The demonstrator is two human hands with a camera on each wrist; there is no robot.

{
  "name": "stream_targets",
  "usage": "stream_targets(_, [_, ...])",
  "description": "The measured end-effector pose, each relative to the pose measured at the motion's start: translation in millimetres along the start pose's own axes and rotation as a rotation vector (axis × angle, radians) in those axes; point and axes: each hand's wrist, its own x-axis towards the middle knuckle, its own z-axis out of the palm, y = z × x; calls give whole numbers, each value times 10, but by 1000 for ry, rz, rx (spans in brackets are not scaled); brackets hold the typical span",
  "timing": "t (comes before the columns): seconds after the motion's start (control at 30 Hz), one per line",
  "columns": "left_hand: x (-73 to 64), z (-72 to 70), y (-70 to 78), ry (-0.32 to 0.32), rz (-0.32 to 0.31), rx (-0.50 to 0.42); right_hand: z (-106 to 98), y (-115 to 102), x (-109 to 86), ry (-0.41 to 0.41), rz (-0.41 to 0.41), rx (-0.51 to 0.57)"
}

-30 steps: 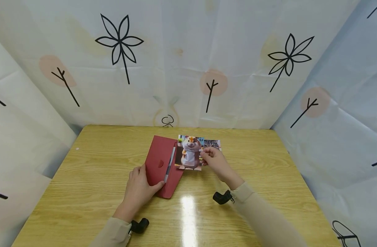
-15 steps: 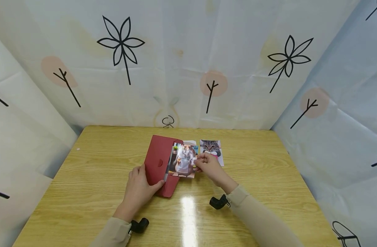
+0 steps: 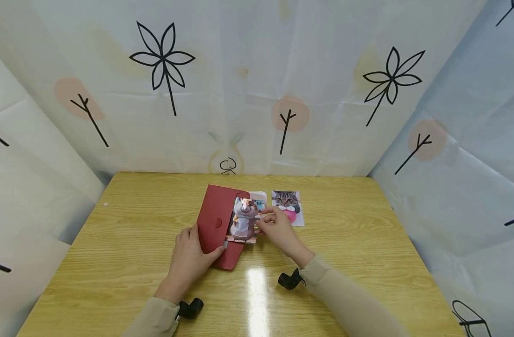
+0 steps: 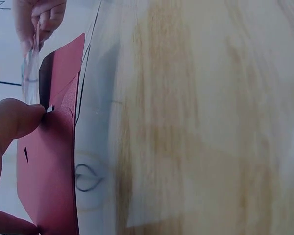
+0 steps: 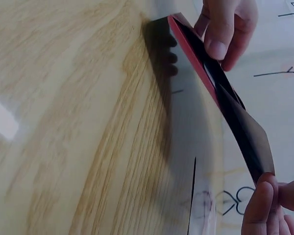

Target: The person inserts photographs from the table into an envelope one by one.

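White cloth backdrop (image 3: 227, 93) with black line-drawn plants is hanging round the back and sides. Wood-grain table (image 3: 345, 224) is filling the lower middle, reflecting a bright strip of light near the front. Beige sleeves (image 3: 345, 290) are coming in from the bottom edge, one per arm.

Red envelope (image 3: 213, 210) is sitting left of centre on the table's far half, slanting, slotted mouth facing right, flap spreading out under the photo. Wrist views are showing it tilted; can't tell if any part is lifting clear of the wood.

Hands are staying apart from each other. Left hand (image 3: 191, 255) is gripping the envelope's near left side, thumb pressing on the front by the mouth. Right hand (image 3: 282, 234) is pinching the hamster photo (image 3: 242, 222) by its right edge, thumb and fingers together. That photo is lying over the flap, left edge meeting the mouth; can't tell how far it is going in.

Cat photo (image 3: 287, 201) is lying on the table just beyond the right hand. Pale card (image 3: 260, 194) is poking out behind the hamster photo, mostly hidden. Black wrist cameras (image 3: 191, 308) are jutting from both cuffs. Tiny white speck (image 3: 105, 204) is showing at far left.
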Motion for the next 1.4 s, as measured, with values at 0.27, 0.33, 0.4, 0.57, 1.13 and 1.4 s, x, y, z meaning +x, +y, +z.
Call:
stream_targets(0.27, [-8,7,36,14,3,24,177,182,128,-23,-17,30])
stream_targets(0.33, [-9,13,37,12,-1,29,239,251,167,-2,-8,15])
stream_targets(0.4, [-12,20,40,11,-1,35,304,290,191,25,-3,-10])
stream_targets(0.57, [-26,32,30,32,18,47,463,311,247,59,9,-33])
stream_targets(1.13, [-42,24,29,55,12,40,680,346,331,-3,4,-30])
stream_targets(1.4, [-19,-5,-27,47,-36,20,645,302,312,-34,-39,-128])
